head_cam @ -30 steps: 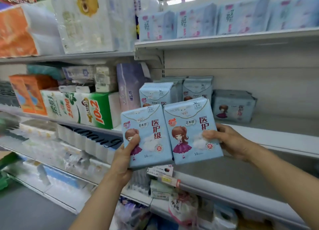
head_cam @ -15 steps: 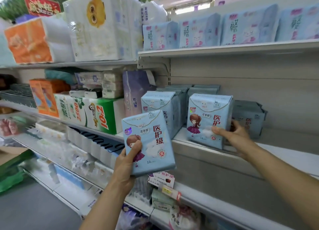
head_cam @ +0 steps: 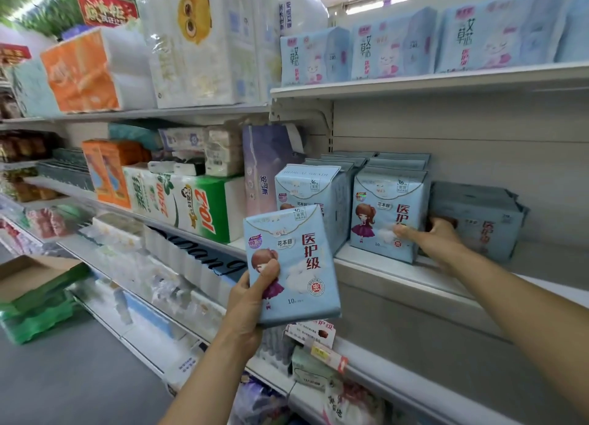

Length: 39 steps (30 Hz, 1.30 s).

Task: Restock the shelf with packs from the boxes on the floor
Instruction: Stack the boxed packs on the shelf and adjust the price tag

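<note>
Head camera looks forward at a shop shelf (head_cam: 398,273) with both arms stretched out in front. The left hand (head_cam: 251,300) is raised near the middle of the view, the forearm coming up from the bottom edge. Its thumb is curled over the front of a light blue pack (head_cam: 294,265) and the other fingers go behind it, so the hand grips the pack by its lower left part. This pack is upright in the air, in front of the shelf edge and not touching it.

The right hand (head_cam: 433,236) reaches farther and to the right, with the arm almost straight. Its thumb presses on the front of a second blue pack (head_cam: 387,216) near the lower right corner, and the fingers wrap around the right side, between this pack and a grey-blue pack (head_cam: 478,220) lying beside it. The second pack stands upright on the shelf, at the front of a row of the same packs, just right of another row (head_cam: 310,189). On the left are green tissue packs (head_cam: 181,201), and an open cardboard box (head_cam: 35,275) stands on the floor at the far left
</note>
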Each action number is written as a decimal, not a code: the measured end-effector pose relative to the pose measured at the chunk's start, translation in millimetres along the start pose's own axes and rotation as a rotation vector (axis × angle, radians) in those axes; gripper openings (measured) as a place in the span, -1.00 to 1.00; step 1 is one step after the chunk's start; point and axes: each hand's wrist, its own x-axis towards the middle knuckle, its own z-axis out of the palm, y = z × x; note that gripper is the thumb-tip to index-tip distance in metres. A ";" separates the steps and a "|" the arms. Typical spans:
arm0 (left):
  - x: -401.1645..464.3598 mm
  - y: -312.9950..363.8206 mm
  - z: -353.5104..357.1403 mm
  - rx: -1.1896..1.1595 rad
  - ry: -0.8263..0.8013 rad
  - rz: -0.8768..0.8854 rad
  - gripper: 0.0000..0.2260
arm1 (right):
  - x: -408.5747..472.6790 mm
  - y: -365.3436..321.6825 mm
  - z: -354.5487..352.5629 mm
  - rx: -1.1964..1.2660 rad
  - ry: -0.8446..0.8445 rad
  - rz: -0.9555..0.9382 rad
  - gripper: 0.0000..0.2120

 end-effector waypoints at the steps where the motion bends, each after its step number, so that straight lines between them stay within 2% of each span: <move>1: 0.0 -0.5 -0.2 0.004 -0.004 -0.001 -0.49 | 1.4 -0.3 1.0 -0.010 -0.002 0.009 -0.46; 11: -5.3 3.3 2.8 0.030 -0.014 -0.007 -0.41 | 4.1 -4.9 6.8 -0.138 0.018 0.030 -0.45; 16: -10.4 3.2 6.6 0.049 -0.018 -0.003 -0.38 | -3.2 3.2 6.1 -0.271 0.114 0.063 -0.27; 18: -12.7 3.3 9.0 0.053 -0.019 -0.003 -0.41 | -9.4 5.0 4.0 -0.249 0.178 0.018 -0.34; 21: -15.3 1.4 14.0 0.059 -0.043 -0.010 -0.44 | -31.1 -0.7 4.7 -0.117 0.269 -0.204 -0.63; 23: -16.0 0.6 17.1 0.052 -0.066 -0.010 -0.49 | -43.0 -5.3 7.1 -0.098 0.134 -0.257 -0.76; 27: -19.9 -5.9 30.5 0.062 -0.111 -0.022 -0.53 | -73.7 -13.6 11.7 -0.052 -0.442 -0.046 -0.47; 29: -21.9 -10.6 38.9 0.100 -0.135 -0.017 -0.50 | -82.0 -11.6 13.6 -0.031 -0.603 0.002 -0.45; 31: -22.6 -15.4 47.1 0.139 -0.156 0.005 -0.43 | -86.2 -8.0 12.5 -0.057 -0.635 0.004 -0.44; 34: -23.0 -19.7 59.0 0.191 -0.185 0.038 -0.31 | -87.0 -2.6 7.7 -0.032 -0.565 0.001 -0.35; 39: -21.4 -17.7 82.9 0.249 -0.190 0.125 -0.38 | -81.7 -5.2 -9.0 0.025 -0.408 -0.095 -0.24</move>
